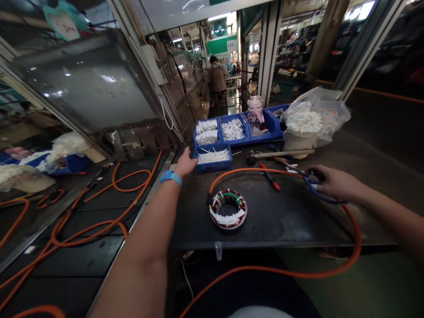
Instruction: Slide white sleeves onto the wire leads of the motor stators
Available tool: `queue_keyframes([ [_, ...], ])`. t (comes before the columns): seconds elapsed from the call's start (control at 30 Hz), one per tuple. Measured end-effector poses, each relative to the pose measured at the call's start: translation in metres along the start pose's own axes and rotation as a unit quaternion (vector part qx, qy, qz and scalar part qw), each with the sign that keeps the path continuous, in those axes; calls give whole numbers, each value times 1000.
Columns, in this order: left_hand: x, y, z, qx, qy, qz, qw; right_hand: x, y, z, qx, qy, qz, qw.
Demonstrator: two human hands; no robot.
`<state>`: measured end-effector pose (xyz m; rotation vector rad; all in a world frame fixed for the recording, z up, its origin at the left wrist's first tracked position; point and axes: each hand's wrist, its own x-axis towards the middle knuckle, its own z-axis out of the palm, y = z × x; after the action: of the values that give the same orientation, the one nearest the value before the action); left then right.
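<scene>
My left hand (185,164), with a blue wristband, reaches to the near left corner of a small blue bin (213,165) of white strips; whether it touches the bin I cannot tell. My right hand (333,182) is closed on blue-handled scissors (316,189) at the right of the dark worktable (281,216). A round motor stator (228,209) with white and coloured windings lies flat between my arms, near the table's front edge. An orange cable (251,170) curves from the stator past my right hand.
Blue bins (232,130) of white parts, a pink bottle (255,114) and a plastic bag (314,117) of white pieces stand at the back. A hammer (281,154) and a red-handled tool (270,177) lie mid-table. Orange cables (99,207) cover the conveyor at left. A person stands far off.
</scene>
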<state>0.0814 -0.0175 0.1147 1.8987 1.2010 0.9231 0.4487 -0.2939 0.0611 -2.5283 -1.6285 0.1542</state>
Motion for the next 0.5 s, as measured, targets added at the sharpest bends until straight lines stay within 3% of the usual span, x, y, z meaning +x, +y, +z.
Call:
queue_keyframes([
  [0.07,-3,1,0,11,11,1,1000,7,18,-2,33,-25,28,999],
  [0.17,-49,7,5,25,-20,23,999,25,46,-2,44,-27,75,996],
  [0.23,-97,14,13,71,-121,94,986,42,62,1,43,-31,91,994],
  [0.3,-143,19,26,163,-236,188,939,58,74,6,40,-42,85,995],
  [0.4,-186,16,45,260,-230,249,904,73,82,16,40,-46,24,998],
  [0.5,-191,3,50,245,-186,284,908,71,81,24,37,-13,-62,997],
])
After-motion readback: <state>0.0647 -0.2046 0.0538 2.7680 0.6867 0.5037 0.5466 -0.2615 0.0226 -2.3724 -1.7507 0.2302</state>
